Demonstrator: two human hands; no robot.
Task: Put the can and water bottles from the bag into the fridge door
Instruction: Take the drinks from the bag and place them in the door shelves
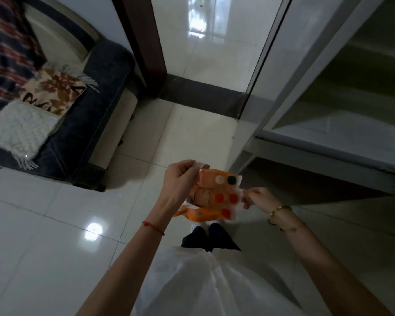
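An orange plastic bag (217, 197) with red, white and dark dots hangs in front of me above the tiled floor. My left hand (180, 176) pinches its white handle at the top left. The bag's right edge is gripped by my right hand (257, 199). The bag's mouth is pulled apart between the two hands; something pale shows inside, but I cannot tell what. No can or bottle is clearly visible. The open fridge (342, 115) stands to the right, its shelves dim.
A dark sofa (84, 124) with cushions and a white knitted throw stands at the left. A dark wooden door frame (146, 42) and a doorway threshold lie ahead. Glossy white floor tiles surround my feet (211, 236).
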